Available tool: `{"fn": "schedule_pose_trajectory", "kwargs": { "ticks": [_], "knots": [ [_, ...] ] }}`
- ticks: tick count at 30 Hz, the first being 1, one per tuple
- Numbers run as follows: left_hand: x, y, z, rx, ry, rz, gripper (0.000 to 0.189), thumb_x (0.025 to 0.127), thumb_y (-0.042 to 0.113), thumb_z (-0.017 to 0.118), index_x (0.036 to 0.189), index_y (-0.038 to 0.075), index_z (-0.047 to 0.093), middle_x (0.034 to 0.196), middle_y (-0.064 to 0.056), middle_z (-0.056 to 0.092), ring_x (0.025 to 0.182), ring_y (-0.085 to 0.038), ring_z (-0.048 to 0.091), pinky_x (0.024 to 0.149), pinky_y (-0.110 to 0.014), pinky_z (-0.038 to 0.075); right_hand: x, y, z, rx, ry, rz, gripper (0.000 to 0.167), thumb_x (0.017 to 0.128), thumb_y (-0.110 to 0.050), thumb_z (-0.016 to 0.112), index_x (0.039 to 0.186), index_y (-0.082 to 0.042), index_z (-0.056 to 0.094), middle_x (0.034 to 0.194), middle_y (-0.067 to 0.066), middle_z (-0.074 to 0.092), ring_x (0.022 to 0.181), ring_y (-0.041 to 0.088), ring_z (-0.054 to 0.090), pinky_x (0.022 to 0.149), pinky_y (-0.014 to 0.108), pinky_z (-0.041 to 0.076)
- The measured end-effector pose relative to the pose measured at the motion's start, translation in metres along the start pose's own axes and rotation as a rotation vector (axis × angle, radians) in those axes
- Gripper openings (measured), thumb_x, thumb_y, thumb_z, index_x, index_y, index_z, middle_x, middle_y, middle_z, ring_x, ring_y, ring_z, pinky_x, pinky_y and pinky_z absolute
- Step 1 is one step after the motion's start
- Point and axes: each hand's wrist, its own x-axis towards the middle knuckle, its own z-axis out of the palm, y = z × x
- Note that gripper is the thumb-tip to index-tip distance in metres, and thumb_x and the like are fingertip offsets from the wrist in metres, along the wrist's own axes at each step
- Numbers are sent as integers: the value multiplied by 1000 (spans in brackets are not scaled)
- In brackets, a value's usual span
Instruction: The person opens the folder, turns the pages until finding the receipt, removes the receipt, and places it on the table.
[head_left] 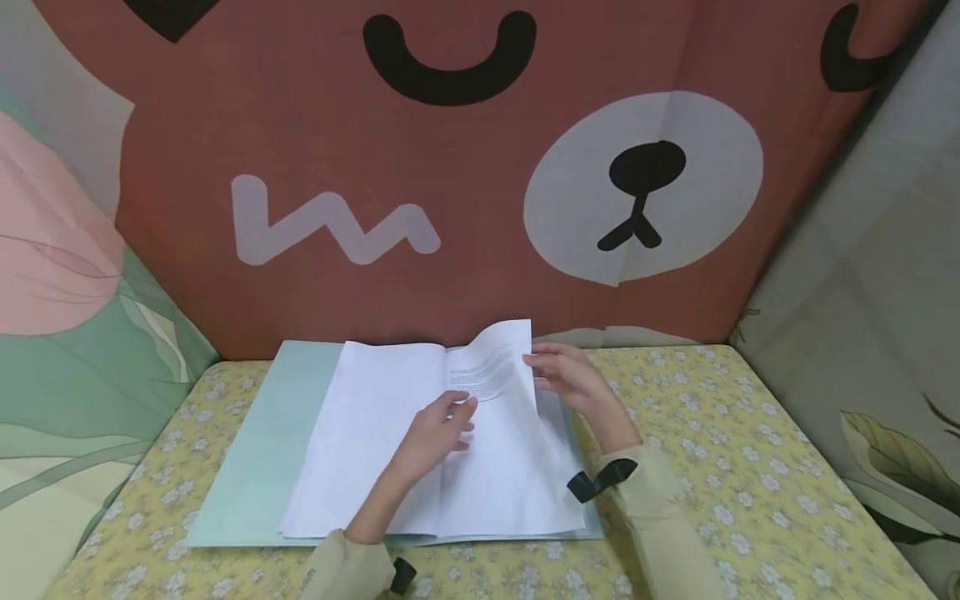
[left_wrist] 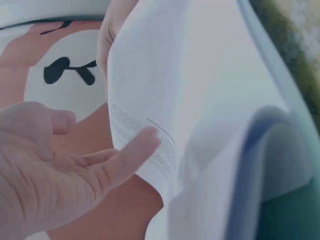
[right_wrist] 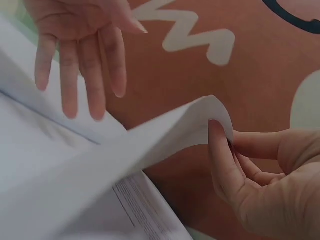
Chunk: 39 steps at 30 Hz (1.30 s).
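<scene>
A light green folder (head_left: 258, 450) lies open on the table, filled with white paper sheets (head_left: 375, 433). My right hand (head_left: 572, 379) pinches the outer edge of a raised page (head_left: 517, 450) between thumb and fingers. In the right wrist view that page (right_wrist: 165, 135) curves up toward the fingertips, with a printed sheet (right_wrist: 140, 205) beneath it. My left hand (head_left: 435, 433) hovers near the middle fold, its fingers extended and loosely spread. In the left wrist view its index finger overlaps the small printed text (left_wrist: 145, 135) near the top of the page.
The table wears a yellow cloth with white flowers (head_left: 720, 492). A reddish-brown cartoon-print curtain (head_left: 480, 275) stands right behind the folder. Patterned fabric panels rise at the left (head_left: 67, 350) and right (head_left: 862, 350) sides.
</scene>
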Motion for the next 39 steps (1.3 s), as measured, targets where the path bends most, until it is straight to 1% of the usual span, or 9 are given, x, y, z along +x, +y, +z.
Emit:
{"fn": "schedule_pose_trajectory", "kwargs": {
  "ticks": [5, 9, 13, 16, 20, 25, 29, 34, 39],
  "knots": [
    [-4, 6, -11, -167, -9, -64, 48, 109, 31, 50, 140, -6, 54, 134, -25, 63, 112, -34, 71, 78, -37, 63, 0, -10, 20, 95, -57, 26, 34, 100, 0, 64, 130, 12, 54, 105, 7, 66, 88, 16, 67, 80, 29, 60],
    [-7, 7, -20, -188, -8, -83, 48, 109, 29, 50, 141, -7, 53, 135, -25, 63, 114, -34, 69, 80, -38, 63, -2, -19, 37, 119, -50, 102, 44, 100, 1, 65, 140, 12, 50, 118, 15, 65, 93, 19, 68, 86, 33, 61],
    [-10, 5, -30, -213, -4, -87, 49, 108, 29, 52, 141, -8, 53, 135, -26, 62, 117, -36, 68, 82, -39, 63, 0, -27, 56, 184, -78, 175, 50, 102, 1, 61, 148, 10, 43, 126, 17, 59, 101, 22, 65, 103, 40, 53],
    [-13, 3, -38, -244, -8, -90, 54, 109, 32, 53, 143, -9, 50, 136, -27, 62, 118, -37, 67, 83, -40, 63, 2, -30, 70, 251, -107, 194, 51, 103, 2, 58, 150, 9, 40, 130, 17, 56, 108, 24, 62, 111, 43, 46],
    [-15, 2, -50, -277, -13, -82, 64, 109, 41, 51, 146, -11, 46, 137, -26, 61, 119, -37, 67, 85, -41, 62, 5, -32, 88, 298, -111, 181, 49, 103, 3, 57, 149, 11, 42, 135, 19, 55, 115, 26, 60, 111, 44, 44],
    [-20, 0, -67, -292, -5, -90, 72, 108, 50, 50, 147, -9, 43, 140, -23, 60, 119, -35, 67, 87, -40, 62, 8, -34, 108, 323, -94, 176, 42, 103, 3, 59, 143, 11, 49, 132, 19, 58, 117, 27, 61, 107, 42, 47],
    [-23, -2, -82, -309, 3, -102, 71, 107, 52, 50, 147, -6, 44, 142, -24, 59, 121, -35, 66, 89, -40, 61, 13, -34, 122, 357, -113, 171, 45, 103, 6, 55, 146, 13, 44, 137, 22, 54, 126, 30, 56, 110, 42, 45],
    [-29, -6, -99, -295, 23, -152, 69, 108, 50, 49, 150, -4, 44, 146, -22, 56, 127, -35, 61, 93, -38, 59, 20, -34, 141, 432, -157, 177, 52, 103, 12, 48, 153, 14, 34, 152, 29, 43, 141, 36, 45, 115, 45, 39],
    [-33, -8, -110, -265, 46, -205, 69, 107, 49, 52, 153, -1, 41, 150, -22, 51, 130, -34, 54, 97, -38, 55, 26, -30, 160, 478, -170, 187, 51, 102, 15, 48, 152, 11, 39, 153, 30, 43, 142, 39, 44, 113, 46, 40]
  ]
}}
